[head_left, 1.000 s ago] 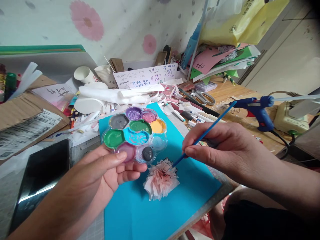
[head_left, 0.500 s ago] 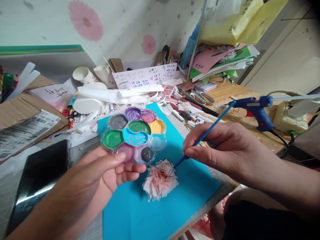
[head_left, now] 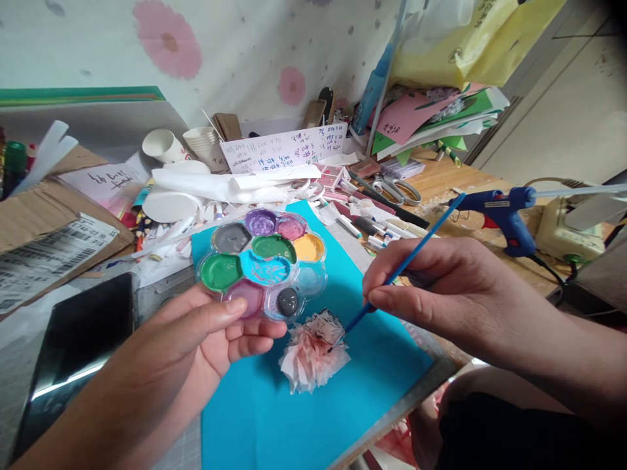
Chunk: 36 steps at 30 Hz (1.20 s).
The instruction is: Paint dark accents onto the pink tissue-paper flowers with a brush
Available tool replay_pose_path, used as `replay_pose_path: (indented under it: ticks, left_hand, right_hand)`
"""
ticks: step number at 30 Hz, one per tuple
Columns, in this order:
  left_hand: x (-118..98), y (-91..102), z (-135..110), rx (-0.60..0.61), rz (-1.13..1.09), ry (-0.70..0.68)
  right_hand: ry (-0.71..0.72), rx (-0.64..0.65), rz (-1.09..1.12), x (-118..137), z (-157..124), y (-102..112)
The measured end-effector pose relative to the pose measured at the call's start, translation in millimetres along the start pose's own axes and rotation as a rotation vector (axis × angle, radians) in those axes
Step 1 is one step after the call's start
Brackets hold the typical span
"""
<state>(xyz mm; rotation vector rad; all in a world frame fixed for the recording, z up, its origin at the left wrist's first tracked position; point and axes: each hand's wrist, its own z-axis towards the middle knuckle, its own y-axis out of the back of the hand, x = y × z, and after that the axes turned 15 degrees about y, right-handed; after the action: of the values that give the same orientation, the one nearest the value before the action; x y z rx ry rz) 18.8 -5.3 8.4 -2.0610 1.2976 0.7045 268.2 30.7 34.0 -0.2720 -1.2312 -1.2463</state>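
My left hand (head_left: 210,329) grips the near edge of a clear flower-shaped paint palette (head_left: 304,279), thumb on top and fingers beneath. Its wells hold green, grey, purple, pink, yellow, blue and black paint. Between the thumb and fingers of my right hand (head_left: 431,290) is a thin blue paintbrush (head_left: 407,260), slanting down to the left. The brush tip meets a pale pink crumpled-paper flower (head_left: 313,362), whose far petals carry dark edges. Under the flower lies a sheet of bright blue paper (head_left: 274,418).
A dark tablet-like device (head_left: 78,352) lies at the left beside a cardboard box (head_left: 53,222). Behind the palette are paper cups (head_left: 161,146), markers (head_left: 349,225), scissors (head_left: 399,190) and a handwritten card (head_left: 284,149). A blue glue gun (head_left: 509,215) rests at the right.
My right hand and the brush have shifted slightly right and down, the tip moving toward the near right petals. My left hand and the palette have stayed put.
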Motion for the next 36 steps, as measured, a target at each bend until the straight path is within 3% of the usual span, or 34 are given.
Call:
replay_pose_path:
  ticks: [18,36]
  left_hand:
    - [-0.6,-0.1,-2.0,0.020,-0.012,0.007]
    - [-1.9,-2.2,-4.6,0.006,-0.014,-0.003]
  right_hand:
    - [0.009,0.051,-0.021,3.2,0.5,-5.3]
    - [-0.003,0.024,-0.035,-0.9,-2.0,3.9]
